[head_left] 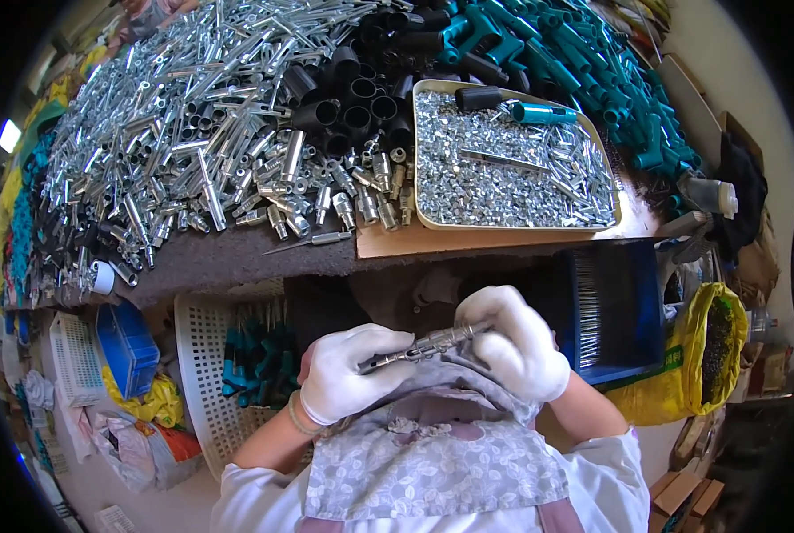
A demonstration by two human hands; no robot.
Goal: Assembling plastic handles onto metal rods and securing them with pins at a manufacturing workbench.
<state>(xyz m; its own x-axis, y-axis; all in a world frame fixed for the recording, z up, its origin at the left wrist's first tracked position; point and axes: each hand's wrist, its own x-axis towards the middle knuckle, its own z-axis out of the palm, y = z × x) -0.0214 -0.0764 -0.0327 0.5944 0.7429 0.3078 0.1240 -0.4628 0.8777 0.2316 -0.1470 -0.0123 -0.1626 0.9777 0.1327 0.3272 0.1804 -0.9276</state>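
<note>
Both my hands wear white gloves and meet in front of my apron, below the table's front edge. A slim silver metal shaft with a slotted body (423, 347) stretches between them, slightly tilted up to the right. My left hand (354, 369) grips its thicker, slotted end. The fingers of my right hand (514, 342) are closed round its thinner end. On the table above lies a tray (423, 209) of small metal parts, with tweezers (503, 160), a teal tube (543, 114) and a black sleeve (478, 98) on top.
A large heap of silver metal tubes and fittings (192, 115) covers the table's left. Black sleeves (357, 120) and teal gun-shaped housings (583, 67) lie behind the tray. Below stand a white basket (203, 355) of teal-handled parts, a blue bin (628, 311) holding rods, and a yellow sack (663, 382).
</note>
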